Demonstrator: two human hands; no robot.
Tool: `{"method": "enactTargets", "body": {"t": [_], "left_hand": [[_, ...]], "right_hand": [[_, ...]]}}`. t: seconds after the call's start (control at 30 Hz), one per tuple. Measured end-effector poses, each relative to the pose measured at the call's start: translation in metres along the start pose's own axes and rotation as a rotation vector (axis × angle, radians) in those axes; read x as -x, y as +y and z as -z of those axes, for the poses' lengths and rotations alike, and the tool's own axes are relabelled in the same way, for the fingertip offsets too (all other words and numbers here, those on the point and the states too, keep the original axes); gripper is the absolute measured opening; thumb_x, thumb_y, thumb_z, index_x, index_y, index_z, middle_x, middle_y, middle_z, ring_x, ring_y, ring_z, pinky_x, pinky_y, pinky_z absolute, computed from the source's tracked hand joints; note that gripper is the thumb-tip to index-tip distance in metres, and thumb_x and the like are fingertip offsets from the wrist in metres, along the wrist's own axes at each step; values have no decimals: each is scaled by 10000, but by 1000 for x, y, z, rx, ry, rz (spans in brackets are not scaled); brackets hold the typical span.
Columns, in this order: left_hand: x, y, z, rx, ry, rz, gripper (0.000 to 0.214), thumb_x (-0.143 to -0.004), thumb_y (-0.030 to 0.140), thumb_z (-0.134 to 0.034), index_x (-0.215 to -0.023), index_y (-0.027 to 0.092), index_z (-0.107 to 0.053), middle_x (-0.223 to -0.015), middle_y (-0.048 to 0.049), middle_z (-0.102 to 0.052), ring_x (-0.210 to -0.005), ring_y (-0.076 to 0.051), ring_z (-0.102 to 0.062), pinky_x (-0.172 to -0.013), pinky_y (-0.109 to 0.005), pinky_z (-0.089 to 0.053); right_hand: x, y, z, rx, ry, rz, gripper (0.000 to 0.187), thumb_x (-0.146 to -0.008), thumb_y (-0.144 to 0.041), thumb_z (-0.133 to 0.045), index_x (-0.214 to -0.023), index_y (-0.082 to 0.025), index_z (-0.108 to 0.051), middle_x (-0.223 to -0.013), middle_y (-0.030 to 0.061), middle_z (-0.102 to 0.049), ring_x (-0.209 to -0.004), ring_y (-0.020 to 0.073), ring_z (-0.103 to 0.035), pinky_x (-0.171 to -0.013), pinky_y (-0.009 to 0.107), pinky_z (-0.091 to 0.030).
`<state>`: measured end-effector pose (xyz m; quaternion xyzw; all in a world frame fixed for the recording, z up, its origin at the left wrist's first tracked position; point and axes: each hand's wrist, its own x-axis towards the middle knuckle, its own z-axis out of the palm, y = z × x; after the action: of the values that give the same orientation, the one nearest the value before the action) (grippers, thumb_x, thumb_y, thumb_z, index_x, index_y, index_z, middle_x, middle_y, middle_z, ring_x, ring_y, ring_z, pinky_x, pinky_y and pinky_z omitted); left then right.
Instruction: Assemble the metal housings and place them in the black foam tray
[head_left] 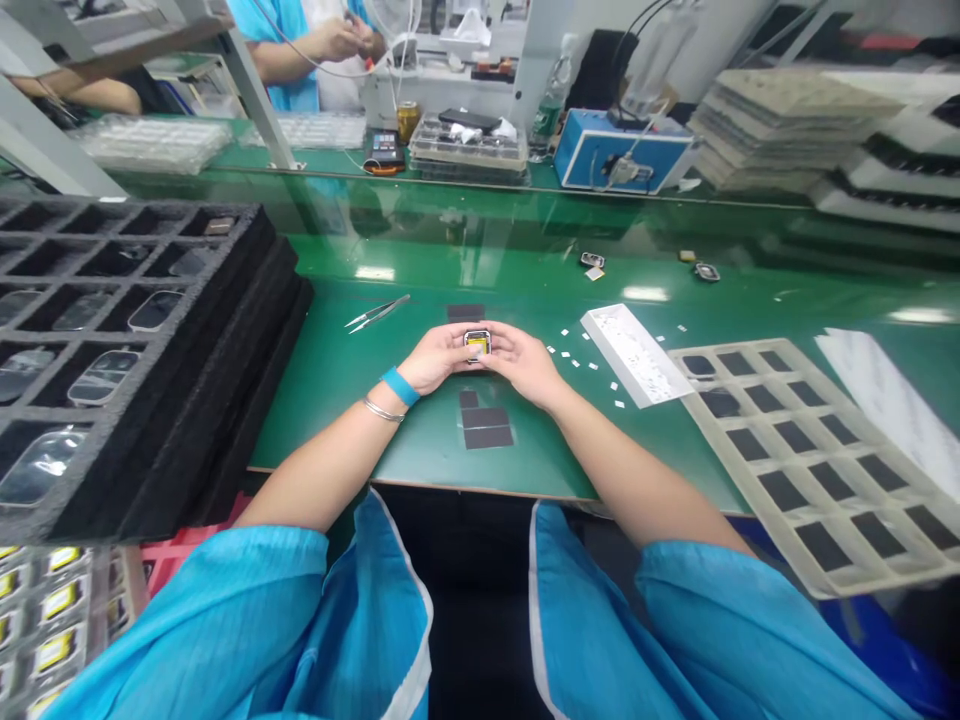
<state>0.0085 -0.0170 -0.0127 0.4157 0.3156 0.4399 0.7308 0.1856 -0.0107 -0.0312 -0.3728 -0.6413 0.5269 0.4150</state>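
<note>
Over the green table, both hands hold a small watch-like case [478, 344] with a rounded metal rim and a yellow part inside. My left hand [439, 358] is closed around its left side, the thumb at its lower edge. On the opposite side my right hand [521, 362] grips it with thumb and fingers. Dark rectangular pieces [487, 428] lie just below the hands, and another dark strip [466, 312] shows above them. A pair of tweezers [379, 313] rests to the left. Small white squares [592, 366] are scattered to the right.
Stacked black foam trays [259, 330] with glass-like pieces stand left. At right are a white box [630, 350] of small white pieces and a pale tray [780, 425] of dark rectangles. Loose cases [706, 272] lie farther back. Across the bench, a co-worker's hands [341, 40] are visible.
</note>
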Motion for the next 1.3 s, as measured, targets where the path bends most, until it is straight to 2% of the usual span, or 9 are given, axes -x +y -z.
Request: {"method": "enactTargets", "body": {"t": [0.27, 0.4, 0.57, 0.63, 0.73, 0.83, 0.97, 1.17, 1.3], "left_hand": [[-5, -2, 4, -66, -13, -39, 574, -571, 339, -895, -1064, 126, -695, -1000, -136, -734, -902, -214, -700, -855, -375, -558], [6, 20, -3, -77, 130, -75, 457, -659, 229, -839, -1081, 146, -688, -1022, -132, -732, -867, -197, -704, -874, -407, -554], [91, 89, -26, -108, 179, -263, 508, -756, 203, -753, -1248, 242, -635, -1230, -101, -673, -1100, -248, -666, -1006, -420, -499], [137, 122, -32, -321, 262, -301, 547, -740, 210, -770, -1267, 260, -632, -1178, -78, -690, -1144, -273, -640, -992, -424, -514], [184, 167, -30, -743, 519, -438, 586, -668, 200, -814, -1229, 267, -660, -1084, -27, -695, -1160, -279, -610, -993, -433, -519], [193, 200, -5, -1186, 740, -562, 710, -566, 153, -864, -1235, 244, -644, -1092, -13, -659, -1164, -268, -570, -1066, -442, -460], [164, 233, 56, -1517, 898, -564, 728, -553, 147, -880, -1231, 186, -616, -1080, -46, -655, -1218, -276, -507, -1153, -442, -319], [124, 260, 129, -1602, 1139, -155, 716, -702, 513, -781, -1239, 96, -556, -883, 2, -629, -1030, -221, -572, -1058, -404, -381], [116, 260, 156, -1674, 1087, 76, 509, -748, 639, -659, -930, 164, -632, -694, 21, -580, -918, -231, -589, -948, -357, -430]], "right_hand": [[0, 1, -14, -11, 120, 16, 678, -653, -524, -806, -1204, -188, -600, -1144, 121, -683, -1049, 257, -674, -963, 445, -558], [-3, 0, -7, 6, 75, -10, 792, -635, -526, -817, -1300, -202, -536, -1137, 127, -699, -1073, 274, -673, -980, 483, -541], [3, -1, 2, 34, 76, 50, 688, -721, -571, -742, -1275, -216, -541, -1189, 133, -685, -1143, 260, -637, -959, 467, -548], [5, 0, 0, 43, 99, 41, 634, -735, -580, -721, -1220, -200, -573, -1145, 130, -699, -1070, 247, -665, -932, 456, -559], [7, 0, -5, 62, 106, 12, 581, -735, -585, -709, -1148, -188, -616, -1066, 119, -716, -927, 228, -697, -862, 429, -584], [8, -1, -5, 115, 120, 2, 557, -729, -591, -701, -1107, -186, -643, -1006, 110, -724, -799, 214, -706, -803, 419, -593], [8, -4, -2, 181, 139, 45, 522, -744, -588, -675, -1076, -186, -661, -951, 107, -727, -774, 227, -713, -786, 425, -592], [10, -8, -3, 221, 205, 88, 419, -772, -548, -659, -1024, -214, -686, -901, 85, -727, -839, 239, -715, -849, 439, -580], [13, -36, 11, 213, 269, 121, 384, -805, -516, -642, -1043, -217, -681, -910, 81, -728, -843, 230, -711, -832, 418, -580]]}}
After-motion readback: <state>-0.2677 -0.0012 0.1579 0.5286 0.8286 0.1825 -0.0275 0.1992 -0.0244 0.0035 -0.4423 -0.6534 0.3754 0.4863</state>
